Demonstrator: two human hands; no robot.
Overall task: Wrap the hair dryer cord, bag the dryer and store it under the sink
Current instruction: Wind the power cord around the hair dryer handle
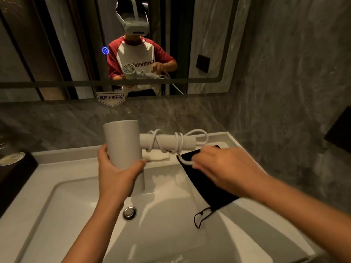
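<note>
My left hand point(115, 171) grips the barrel of a white hair dryer point(123, 143), held above the sink with its handle pointing right. The white cord point(178, 142) is looped a few times around the handle. My right hand point(218, 166), blurred, holds a loop of the cord just below the handle's end. A black drawstring bag point(207, 186) lies on the right rim of the sink, partly under my right hand, its string hanging into the basin.
The white sink point(76, 202) fills the lower view, with a chrome drain point(129, 212) in it. A small white cloth point(156, 155) lies on the back ledge. A dark box point(13, 168) stands at the left. A mirror point(57, 44) hangs above; a marbled wall is at the right.
</note>
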